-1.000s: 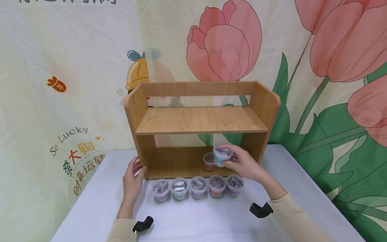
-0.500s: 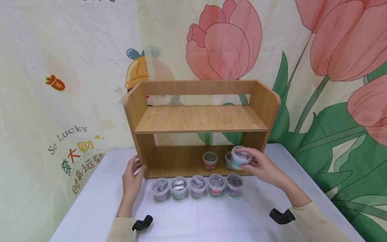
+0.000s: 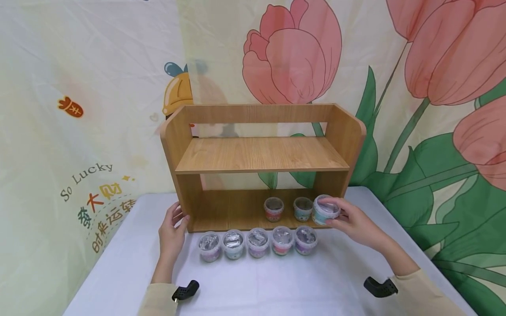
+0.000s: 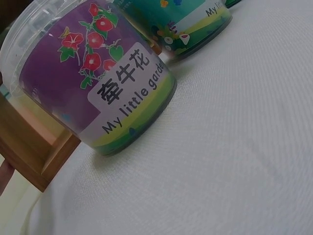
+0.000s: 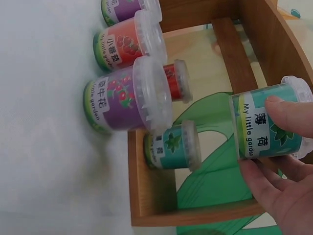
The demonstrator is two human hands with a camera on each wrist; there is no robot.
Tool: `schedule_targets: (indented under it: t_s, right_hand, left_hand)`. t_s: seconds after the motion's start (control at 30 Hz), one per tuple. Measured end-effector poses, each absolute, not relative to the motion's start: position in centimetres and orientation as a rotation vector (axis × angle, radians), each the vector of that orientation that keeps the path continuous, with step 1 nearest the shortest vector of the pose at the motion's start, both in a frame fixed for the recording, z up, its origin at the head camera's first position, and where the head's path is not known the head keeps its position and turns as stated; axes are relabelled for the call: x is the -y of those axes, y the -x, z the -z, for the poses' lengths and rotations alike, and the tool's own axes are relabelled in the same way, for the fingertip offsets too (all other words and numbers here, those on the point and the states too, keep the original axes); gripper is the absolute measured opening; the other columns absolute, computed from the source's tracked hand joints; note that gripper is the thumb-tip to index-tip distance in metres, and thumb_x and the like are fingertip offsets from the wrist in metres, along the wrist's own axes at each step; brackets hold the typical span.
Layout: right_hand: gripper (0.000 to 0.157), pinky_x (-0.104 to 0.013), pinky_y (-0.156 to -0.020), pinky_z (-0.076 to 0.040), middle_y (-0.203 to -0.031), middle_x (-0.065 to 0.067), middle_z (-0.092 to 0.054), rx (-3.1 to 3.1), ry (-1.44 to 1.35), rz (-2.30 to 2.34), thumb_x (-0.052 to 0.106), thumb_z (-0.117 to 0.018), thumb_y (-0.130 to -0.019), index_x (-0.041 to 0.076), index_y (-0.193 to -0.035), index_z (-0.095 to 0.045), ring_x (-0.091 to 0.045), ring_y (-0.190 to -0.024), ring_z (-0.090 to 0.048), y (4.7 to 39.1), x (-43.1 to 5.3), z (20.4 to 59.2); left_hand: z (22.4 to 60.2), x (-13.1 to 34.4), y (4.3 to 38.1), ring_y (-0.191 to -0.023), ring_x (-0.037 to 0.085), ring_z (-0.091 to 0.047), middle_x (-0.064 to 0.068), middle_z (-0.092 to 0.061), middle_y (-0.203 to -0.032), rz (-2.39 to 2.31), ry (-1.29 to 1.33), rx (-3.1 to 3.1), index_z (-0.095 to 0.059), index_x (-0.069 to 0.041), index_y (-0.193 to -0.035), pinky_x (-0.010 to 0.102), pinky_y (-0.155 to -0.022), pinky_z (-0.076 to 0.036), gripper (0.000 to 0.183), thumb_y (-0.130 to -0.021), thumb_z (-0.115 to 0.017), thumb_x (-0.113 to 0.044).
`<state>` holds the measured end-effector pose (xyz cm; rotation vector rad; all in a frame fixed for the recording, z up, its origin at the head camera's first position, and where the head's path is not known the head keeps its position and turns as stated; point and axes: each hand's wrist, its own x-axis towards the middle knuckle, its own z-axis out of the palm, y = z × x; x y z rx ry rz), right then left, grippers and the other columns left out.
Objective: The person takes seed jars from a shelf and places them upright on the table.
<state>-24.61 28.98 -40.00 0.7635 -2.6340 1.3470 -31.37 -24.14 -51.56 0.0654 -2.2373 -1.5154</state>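
Observation:
My right hand grips a teal lidded plastic tub labelled "My little garden", thumb on one side and fingers on the other. In the head view this tub is at the right end of the wooden shelf's lower level. To its left on that level stand a teal tub and a red tub. My left hand rests against the shelf's left side panel, thumb by the front edge. In the left wrist view, a purple tub with a flower label is close by.
In front of the shelf, several lidded tubs stand in a row on the white tablecloth, from a purple one at left to another purple tub at right. A flower-printed cloth hangs behind.
My right hand has carried the teal tub rightward past the other teal tub and lower toward the shelf's right end, uncovering that tub. My left hand has stayed in place.

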Motion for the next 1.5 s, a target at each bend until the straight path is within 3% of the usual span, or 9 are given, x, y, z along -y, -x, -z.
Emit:
schedule_targets:
  t_s: [0.1,0.37,0.97,1.5]
  right_hand:
    - [0.055,-0.026,-0.097,-0.06,-0.145,-0.02,-0.056,2.636,-0.759,-1.349,0.002,-0.074,-0.098,0.012,-0.149,-0.055,-0.037,-0.127,-0.06,24.7,-29.6,40.6]
    - [0.056,-0.021,-0.097,-0.059,-0.143,-0.025,-0.056,2.599,-0.781,-1.374,-0.001,-0.075,-0.096,0.006,-0.148,-0.056,-0.003,-0.121,-0.061,25.1,-31.1,42.8]
    - [0.057,-0.015,-0.1,-0.053,-0.145,-0.025,-0.058,2.597,-0.804,-1.387,0.001,-0.081,-0.091,0.005,-0.144,-0.059,0.008,-0.125,-0.055,25.0,-33.2,48.1]
    - [0.055,-0.017,-0.102,-0.053,-0.144,-0.023,-0.061,2.632,-0.825,-1.397,0.002,-0.081,-0.09,0.007,-0.142,-0.062,0.002,-0.125,-0.058,24.7,-32.5,49.5]
  left_hand:
    - [51.7,24.2,31.4,-0.142,0.04,-0.055,0.017,-0.055,-0.155,1.515,-0.067,2.234,-0.041,-0.026,-0.161,0.059,-0.112,-0.051,0.059,-0.108,-0.064,-0.017]
    - [51.6,24.3,31.5,-0.141,0.041,-0.056,0.017,-0.056,-0.154,1.511,-0.056,2.229,-0.042,-0.026,-0.161,0.059,-0.111,-0.052,0.059,-0.108,-0.064,-0.016]
    - [52.0,24.1,31.5,-0.139,0.041,-0.058,0.017,-0.058,-0.152,1.503,-0.043,2.211,-0.044,-0.025,-0.16,0.059,-0.11,-0.053,0.058,-0.107,-0.065,-0.015]
    - [51.6,24.1,31.3,-0.14,0.04,-0.057,0.017,-0.057,-0.154,1.494,-0.053,2.231,-0.042,-0.026,-0.161,0.06,-0.111,-0.052,0.058,-0.108,-0.064,-0.017]
